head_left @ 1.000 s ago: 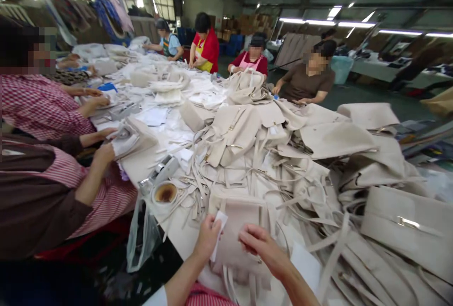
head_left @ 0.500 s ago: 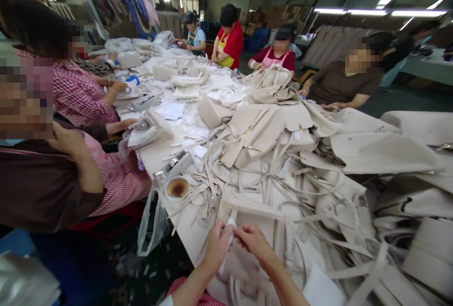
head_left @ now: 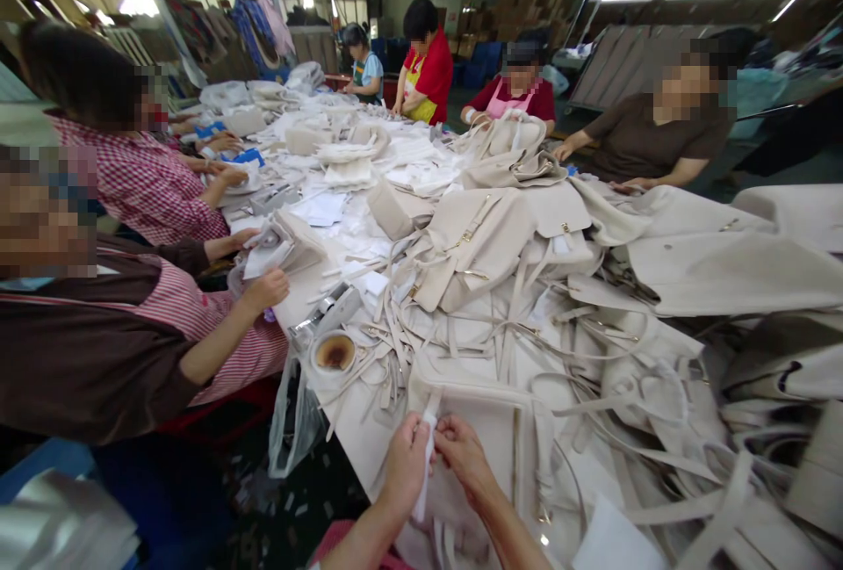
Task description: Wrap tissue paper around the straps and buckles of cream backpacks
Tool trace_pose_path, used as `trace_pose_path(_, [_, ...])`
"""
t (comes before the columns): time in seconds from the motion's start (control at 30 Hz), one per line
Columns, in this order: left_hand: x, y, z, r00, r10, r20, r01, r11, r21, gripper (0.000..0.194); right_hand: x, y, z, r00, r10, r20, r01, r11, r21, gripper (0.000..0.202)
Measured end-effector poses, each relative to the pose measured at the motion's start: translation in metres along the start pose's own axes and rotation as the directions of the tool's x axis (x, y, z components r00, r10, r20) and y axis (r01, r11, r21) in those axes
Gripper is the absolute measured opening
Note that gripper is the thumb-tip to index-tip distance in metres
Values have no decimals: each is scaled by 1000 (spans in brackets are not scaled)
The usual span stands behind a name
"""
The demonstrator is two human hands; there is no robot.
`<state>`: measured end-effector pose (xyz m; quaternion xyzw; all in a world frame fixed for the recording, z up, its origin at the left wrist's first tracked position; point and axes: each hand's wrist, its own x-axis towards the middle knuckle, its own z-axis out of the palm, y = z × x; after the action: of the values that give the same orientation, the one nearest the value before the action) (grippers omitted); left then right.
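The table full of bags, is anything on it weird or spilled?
The round dish near the edge of the table looks odd: its dark brown middle stands out among pale bags and straps. I can't tell what the brown is, and see no spill around it. White scraps litter the floor below.

The beige bag (head_left: pixel 491 434) looks smooth, matt (leather-like); the white strip (head_left: pixel 423 493) looks papery.

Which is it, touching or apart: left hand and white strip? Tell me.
Touching: the head view shows the left hand closed around the white strip.
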<state>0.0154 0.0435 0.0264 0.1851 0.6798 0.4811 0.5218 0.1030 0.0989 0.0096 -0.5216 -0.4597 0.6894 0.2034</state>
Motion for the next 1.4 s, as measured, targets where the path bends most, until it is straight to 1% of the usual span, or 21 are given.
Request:
trace_pose_path(0.13, [3, -6, -1, 1000, 7, -14, -7, 1000, 15, 46, -1, -1, -1, 999, -21, -31, 22, 1000, 21, 24])
trace_pose_path(0.3, [6, -7, -3, 1000, 17, 10, -17, 1000, -11, 75, -2, -7, 0, 998, -45, -42, 49, 996, 81, 21])
trace_pose_path(0.4, [5, -5, -4, 1000, 26, 13, -26, 1000, -14, 84, -1, -10, 4, 1000, -24, 9, 23, 988, 153, 20])
trace_pose_path(0.53, [1, -1, -4, 999, 32, -27, -32, 999, 13, 85, -5, -14, 7, 995, 26, 95, -50, 964, 260, 18])
trace_pose_path(0.67, [0, -2, -6, 999, 32, -31, -30, 997, 65, 85, -10, -19, 4, 976, 59, 212, -135, 920, 368, 28])
trace_pose_path(0.73, [0, -5, -6, 1000, 13, -5, -13, 1000, 17, 89, -11, -19, 1, 958, 77, 278, -192, 889, 416, 33])
trace_pose_path(0.83, [0, -9, -4, 998, -40, 51, 47, 988, -149, 101, -9, -17, 1, 925, 106, 364, -276, 846, 457, 35])
trace_pose_path(0.93, [-1, -10, -5, 984, -121, 128, 157, 929, -336, 114, -4, -13, 6, 885, 111, 451, -362, 775, 518, 44])
trace_pose_path(0.97, [-1, -10, -7, 976, -150, 160, 202, 901, -385, 118, -1, -10, 8, 880, 101, 464, -380, 737, 559, 47])
trace_pose_path(1.03, [-3, -7, -13, 954, -187, 233, 277, 846, -455, 122, 4, -5, 14, 885, 75, 459, -387, 667, 637, 50])
trace_pose_path(1.1, [-5, -4, -20, 938, -182, 294, 313, 811, -495, 123, 10, 1, 20, 900, 56, 432, -368, 629, 684, 51])
trace_pose_path(1.17, [-7, -2, -24, 936, -140, 321, 293, 818, -495, 121, 15, 6, 24, 907, 51, 418, -357, 620, 699, 53])
trace_pose_path(1.23, [-8, -1, -23, 941, -108, 321, 252, 857, -449, 121, 19, 10, 25, 910, 57, 410, -356, 613, 705, 57])
trace_pose_path(1.33, [-9, -1, -16, 962, -89, 260, 184, 911, -369, 120, 19, 10, 20, 905, 83, 417, -377, 614, 694, 58])
trace_pose_path(1.4, [-10, -1, -12, 975, -84, 207, 149, 936, -320, 118, 14, 8, 14, 895, 83, 439, -391, 621, 680, 59])
